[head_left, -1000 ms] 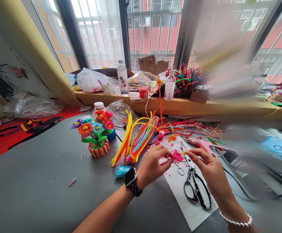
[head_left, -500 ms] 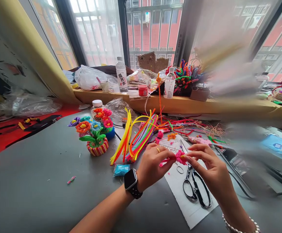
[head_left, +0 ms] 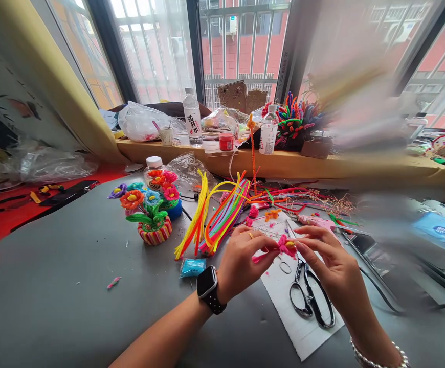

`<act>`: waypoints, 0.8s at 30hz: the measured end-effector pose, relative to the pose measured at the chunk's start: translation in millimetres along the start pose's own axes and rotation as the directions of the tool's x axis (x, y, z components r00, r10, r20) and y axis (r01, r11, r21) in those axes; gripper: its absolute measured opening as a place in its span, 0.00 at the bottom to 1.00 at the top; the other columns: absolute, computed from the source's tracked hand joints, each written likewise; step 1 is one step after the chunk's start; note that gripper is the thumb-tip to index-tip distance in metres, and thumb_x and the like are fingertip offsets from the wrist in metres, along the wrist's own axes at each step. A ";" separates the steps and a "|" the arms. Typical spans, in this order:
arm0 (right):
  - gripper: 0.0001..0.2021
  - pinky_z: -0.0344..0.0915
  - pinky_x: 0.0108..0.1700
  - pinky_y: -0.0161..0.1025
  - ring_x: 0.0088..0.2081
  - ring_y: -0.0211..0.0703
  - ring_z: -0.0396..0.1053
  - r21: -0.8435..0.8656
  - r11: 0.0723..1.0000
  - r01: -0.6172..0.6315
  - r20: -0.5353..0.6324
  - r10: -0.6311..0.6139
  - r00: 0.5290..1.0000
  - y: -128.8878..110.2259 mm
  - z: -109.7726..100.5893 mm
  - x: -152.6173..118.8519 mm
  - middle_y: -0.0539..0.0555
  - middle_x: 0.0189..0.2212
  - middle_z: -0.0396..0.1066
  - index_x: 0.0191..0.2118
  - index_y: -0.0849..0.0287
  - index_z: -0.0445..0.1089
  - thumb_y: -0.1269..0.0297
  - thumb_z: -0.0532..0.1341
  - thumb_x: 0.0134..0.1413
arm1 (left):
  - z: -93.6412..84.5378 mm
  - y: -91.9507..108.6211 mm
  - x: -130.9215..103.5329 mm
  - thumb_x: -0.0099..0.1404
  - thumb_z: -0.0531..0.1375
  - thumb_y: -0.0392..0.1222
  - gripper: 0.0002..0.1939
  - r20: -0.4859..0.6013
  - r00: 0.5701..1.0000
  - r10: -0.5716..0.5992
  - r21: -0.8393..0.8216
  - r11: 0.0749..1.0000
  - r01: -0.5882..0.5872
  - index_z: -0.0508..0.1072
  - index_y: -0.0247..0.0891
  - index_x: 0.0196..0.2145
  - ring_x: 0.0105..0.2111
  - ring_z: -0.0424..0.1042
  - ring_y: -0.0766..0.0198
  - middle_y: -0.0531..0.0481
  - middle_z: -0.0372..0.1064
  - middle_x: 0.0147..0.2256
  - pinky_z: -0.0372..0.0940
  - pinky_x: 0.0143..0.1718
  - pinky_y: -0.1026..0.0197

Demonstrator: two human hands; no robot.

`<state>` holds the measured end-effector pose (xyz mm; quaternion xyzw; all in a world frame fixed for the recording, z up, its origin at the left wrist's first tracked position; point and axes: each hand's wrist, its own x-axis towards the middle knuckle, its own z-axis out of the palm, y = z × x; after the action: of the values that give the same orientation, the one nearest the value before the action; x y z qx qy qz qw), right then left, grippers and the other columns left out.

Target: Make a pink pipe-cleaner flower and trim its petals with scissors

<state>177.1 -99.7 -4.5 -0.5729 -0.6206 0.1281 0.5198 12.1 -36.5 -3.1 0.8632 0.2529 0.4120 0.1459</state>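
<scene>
Between my two hands is a small pink pipe-cleaner flower (head_left: 286,246) with a yellow centre. My left hand (head_left: 245,260), with a watch on its wrist, pinches the flower's left side between thumb and fingertips. My right hand (head_left: 328,263) meets its right side at the yellow centre, thumb and forefinger closed on it and the other fingers stretched out. Below them, black-handled scissors (head_left: 310,296) lie on a white sheet of paper (head_left: 295,337). Several pink and orange fuzzy pieces (head_left: 272,214) are scattered just beyond my hands.
Left of my hands lie bundles of coloured pipe cleaners (head_left: 226,214) and a small blue packet (head_left: 193,268). Farther left stands a striped pot (head_left: 155,232) of pipe-cleaner flowers. A pink glue gun (head_left: 316,221) lies at right. Bottles (head_left: 193,120) line the windowsill.
The flower has turned slightly between my fingers, so its yellow centre shows more. My right fingertips have shifted a little to the right. Other things stay in place.
</scene>
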 end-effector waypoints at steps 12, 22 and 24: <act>0.05 0.63 0.41 0.40 0.46 0.48 0.61 0.147 0.983 -0.114 -0.047 0.122 0.991 1.8 2.3 -1.7 0.53 0.40 0.64 0.28 0.54 0.71 0.60 0.60 0.46 | 2.2 -1.0 -0.8 0.58 0.56 0.39 0.04 0.027 0.999 -0.018 0.039 0.999 0.017 0.70 0.39 0.28 0.27 0.68 0.69 0.55 0.71 0.25 0.55 0.42 0.60; 0.09 0.65 0.37 0.37 0.45 0.48 0.61 0.300 0.915 -0.270 -0.024 0.291 0.957 3.3 15.6 -3.0 0.56 0.39 0.65 0.27 0.57 0.70 0.57 0.61 0.45 | 4.7 -1.6 -3.5 0.54 0.58 0.49 0.12 -0.019 0.998 -0.060 0.125 0.990 0.061 0.71 0.40 0.33 0.33 0.68 0.64 0.51 0.71 0.31 0.57 0.41 0.59; 0.09 0.66 0.35 0.36 0.44 0.47 0.62 0.288 0.919 -0.271 0.005 0.281 0.960 2.2 20.4 -4.4 0.56 0.39 0.64 0.26 0.57 0.69 0.57 0.60 0.45 | 4.4 0.8 -4.0 0.56 0.58 0.48 0.10 -0.061 0.998 -0.014 0.120 0.993 0.021 0.71 0.39 0.31 0.32 0.68 0.65 0.51 0.71 0.29 0.57 0.41 0.59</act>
<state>161.4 -93.8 -17.0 -0.5759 -0.4991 0.2780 0.5848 13.7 -39.6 -8.0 0.8553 0.2891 0.4206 0.0896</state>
